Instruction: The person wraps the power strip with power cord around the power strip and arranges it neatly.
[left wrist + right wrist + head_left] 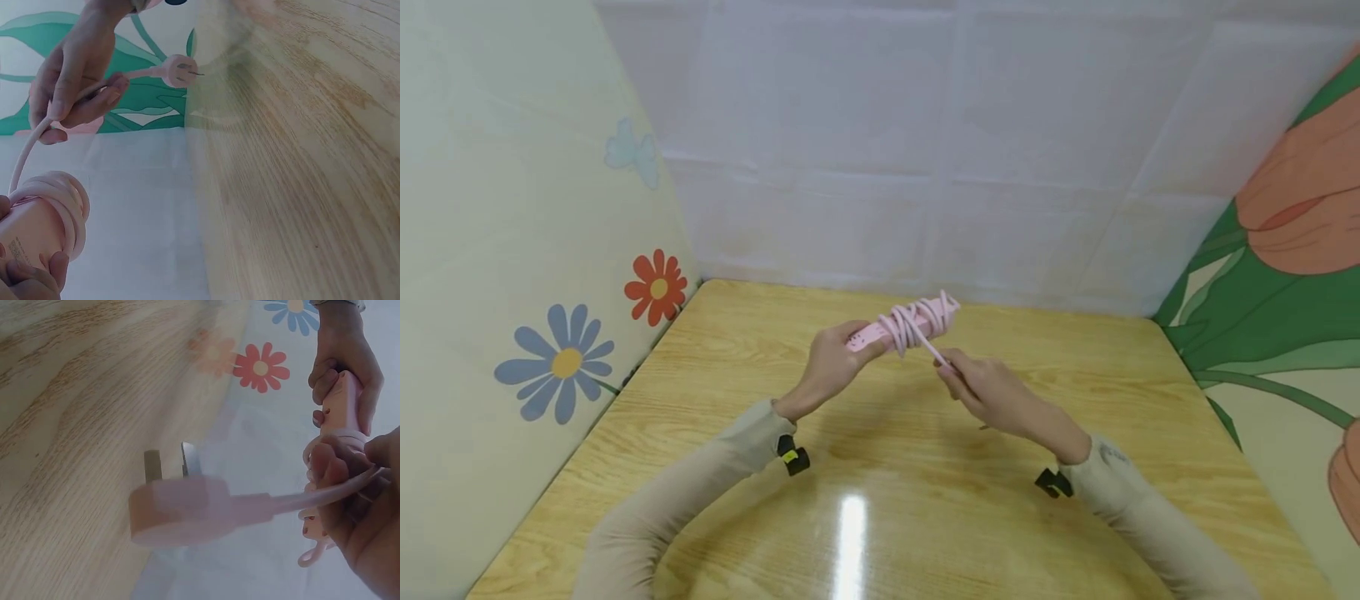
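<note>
A pink power strip (867,337) is held up above the table, its pink cord (904,327) wound round it in several loops. My left hand (833,364) grips the strip by its near left end. The cord's free length runs to my right hand (992,392), which pinches it between thumb and fingers. Past those fingers hangs the plug (181,509), with metal prongs showing in the right wrist view. In the left wrist view the plug (179,71) dangles just beyond the right hand (75,81). Part of the strip is hidden under the loops.
The wooden table (760,517) spreads beneath both hands. A pale sheet (850,150) hangs behind it. On the left stands a panel with flowers (567,362), and on the right one with large green leaves (1277,317).
</note>
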The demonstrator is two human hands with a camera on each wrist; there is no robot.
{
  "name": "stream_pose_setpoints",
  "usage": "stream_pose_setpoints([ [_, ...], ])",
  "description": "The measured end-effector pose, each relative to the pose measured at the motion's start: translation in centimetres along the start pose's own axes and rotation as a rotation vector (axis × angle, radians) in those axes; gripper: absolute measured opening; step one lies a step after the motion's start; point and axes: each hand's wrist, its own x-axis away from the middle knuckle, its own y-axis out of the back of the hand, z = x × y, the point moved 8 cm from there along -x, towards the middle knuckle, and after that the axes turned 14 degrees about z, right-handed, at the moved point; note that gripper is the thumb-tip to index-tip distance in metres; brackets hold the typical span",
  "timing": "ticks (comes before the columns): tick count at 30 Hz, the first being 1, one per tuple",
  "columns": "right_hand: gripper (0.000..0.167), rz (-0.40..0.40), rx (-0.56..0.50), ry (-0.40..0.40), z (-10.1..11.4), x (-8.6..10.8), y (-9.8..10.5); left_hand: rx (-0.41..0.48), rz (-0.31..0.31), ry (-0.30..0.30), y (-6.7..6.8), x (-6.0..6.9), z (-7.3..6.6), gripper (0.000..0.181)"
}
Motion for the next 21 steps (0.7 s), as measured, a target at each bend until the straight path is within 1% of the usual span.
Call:
stream_pose_setpoints([
  [5, 0.005, 0.055, -0.023, -0.029, -0.6, 0.1, -0.7, 0.015, 0.005, -0.012, 0.4, 0.0, 0.1, 0.037],
  [8, 0.005, 0.087, -0.045, -0.033, -1.1, 0.4, -1.2, 0.029, -0.016, -0.026, 0.8, 0.1, 0.1, 0.036],
  [12, 0.010, 0.133, -0.118, -0.047, -2.2, 0.7, -1.8, 0.047, -0.050, -0.052, 1.5, 0.2, 0.0, 0.036],
  [15, 0.010, 0.155, -0.186, -0.063, -2.9, 0.9, -2.0, 0.064, -0.042, -0.074, 1.7, 0.1, -0.2, 0.037],
  [18, 0.008, 0.182, -0.223, -0.072, -3.5, 1.0, -2.2, 0.080, -0.028, -0.096, 1.7, 0.1, -0.5, 0.035],
  [21, 0.008, 0.218, -0.238, -0.073, -3.9, 1.0, -2.6, 0.098, -0.020, -0.124, 1.6, 0.2, -0.8, 0.033],
])
